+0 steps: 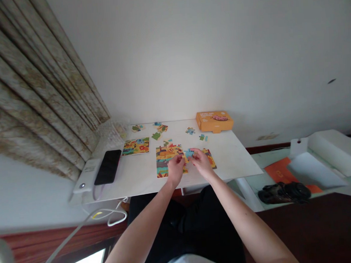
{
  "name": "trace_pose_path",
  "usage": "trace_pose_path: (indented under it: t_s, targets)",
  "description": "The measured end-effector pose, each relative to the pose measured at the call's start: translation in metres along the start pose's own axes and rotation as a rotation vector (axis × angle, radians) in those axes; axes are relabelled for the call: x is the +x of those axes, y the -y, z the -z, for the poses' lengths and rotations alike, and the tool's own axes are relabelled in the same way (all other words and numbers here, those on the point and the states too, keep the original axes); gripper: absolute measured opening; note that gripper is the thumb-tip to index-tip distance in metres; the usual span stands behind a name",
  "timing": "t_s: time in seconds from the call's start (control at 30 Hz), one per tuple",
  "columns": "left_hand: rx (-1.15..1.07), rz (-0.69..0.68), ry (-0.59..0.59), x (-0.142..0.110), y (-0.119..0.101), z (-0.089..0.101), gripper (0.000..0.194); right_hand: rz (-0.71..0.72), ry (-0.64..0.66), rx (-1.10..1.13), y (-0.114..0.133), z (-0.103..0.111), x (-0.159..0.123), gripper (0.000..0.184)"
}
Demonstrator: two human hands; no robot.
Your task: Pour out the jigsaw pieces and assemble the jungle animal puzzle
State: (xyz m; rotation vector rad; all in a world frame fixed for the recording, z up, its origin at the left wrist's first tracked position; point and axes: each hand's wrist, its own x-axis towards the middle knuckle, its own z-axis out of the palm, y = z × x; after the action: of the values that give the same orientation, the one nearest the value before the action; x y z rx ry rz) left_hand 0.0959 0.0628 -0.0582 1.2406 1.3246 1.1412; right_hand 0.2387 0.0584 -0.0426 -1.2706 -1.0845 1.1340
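Observation:
A light blue jigsaw puzzle piece point(189, 153) is pinched in the fingers of my right hand point(201, 164), just over the partly joined puzzle. My left hand point(176, 169) is closed at the fingertips above the joined puzzle section point(162, 156); whether it grips anything there is hidden. More joined pieces point(210, 158) show to the right of my right hand. Loose puzzle pieces lie farther back: a green one point(156, 136), a blue one point(190, 131) and a green-blue one point(203, 137). The picture card point(135, 146) with animals sits left of the puzzle.
An orange puzzle box point(214, 121) stands at the back right of the white table point(228, 172). To the left are a black phone point(108, 167), a white box point(87, 174) and clear wrap point(110, 133). A camera point(284, 192) rests by an opened white box point(317, 168).

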Motion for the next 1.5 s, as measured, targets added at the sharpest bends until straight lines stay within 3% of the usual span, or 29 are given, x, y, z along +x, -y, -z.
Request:
trace_pose_path:
  t_s: [0.1, 0.3, 0.4, 0.57, 0.8, 0.97, 1.2, 1.37, 1.5]
  targets:
    - [0.207, -0.085, 0.021, 0.005, -0.002, 0.003, 0.018, 0.024, 0.006, -0.051, -0.009, 0.006, 0.012, 0.044]
    - [0.862, -0.489, 0.080, 0.030, -0.013, 0.021, 0.026, 0.089, -0.037, -0.212, -0.022, 0.023, 0.056, 0.040]
    - [1.028, -0.567, 0.139, 0.038, -0.008, 0.027, 0.029, 0.079, -0.019, -0.315, -0.027, 0.024, 0.082, 0.036]
    - [1.071, -0.579, 0.169, 0.039, 0.004, 0.026, 0.031, 0.059, 0.083, -0.389, -0.038, 0.017, 0.105, 0.034]
    - [1.087, -0.562, 0.170, 0.039, 0.002, 0.025, 0.031, 0.149, 0.121, -0.602, -0.046, 0.018, 0.112, 0.031]
    - [1.132, -0.562, 0.202, 0.038, 0.002, 0.025, 0.039, 0.229, 0.112, -0.769, -0.049, 0.021, 0.114, 0.027]
    - [1.171, -0.545, 0.385, 0.040, 0.002, 0.024, 0.051, 0.329, 0.110, -0.887, -0.050, 0.020, 0.104, 0.024]
    - [1.165, -0.529, 0.372, 0.041, 0.003, 0.023, 0.050, 0.304, 0.075, -0.911, -0.047, 0.022, 0.103, 0.024]
    - [1.145, -0.532, 0.363, 0.040, 0.003, 0.024, 0.048, 0.286, -0.010, -0.873, -0.044, 0.026, 0.122, 0.024]
